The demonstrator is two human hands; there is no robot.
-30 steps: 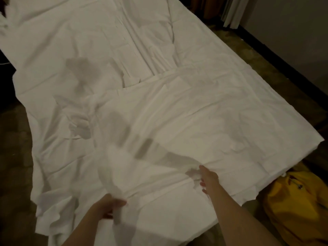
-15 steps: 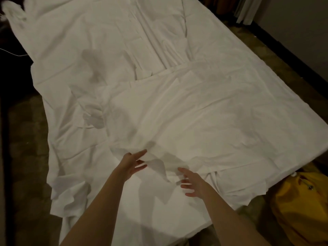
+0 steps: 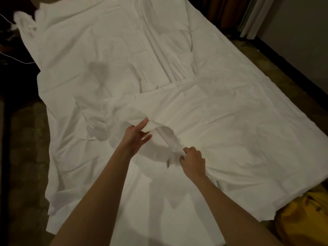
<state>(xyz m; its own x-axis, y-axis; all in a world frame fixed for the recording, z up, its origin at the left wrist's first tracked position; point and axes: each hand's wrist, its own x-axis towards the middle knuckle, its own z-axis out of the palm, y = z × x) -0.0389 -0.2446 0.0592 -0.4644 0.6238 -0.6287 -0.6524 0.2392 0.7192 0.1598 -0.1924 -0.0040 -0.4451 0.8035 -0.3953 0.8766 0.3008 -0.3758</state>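
A large white sheet lies spread over the bed, wrinkled, with a second layer folded across its near half. My left hand pinches a raised fold of that upper layer between thumb and fingers, lifting it off the bed. My right hand grips the bunched edge of the same fold lower down, fingers curled round the cloth. A small label shows on the cloth just left of my right hand.
A yellow bag lies on the floor at the bed's near right corner. A dark baseboard and wall run along the right side, with curtains at the back right. Patterned carpet lies to the left.
Both hands had let go of the sheet and hovered open half a second ago. Now they have reached forward and taken hold of a fold, the left lifting it.
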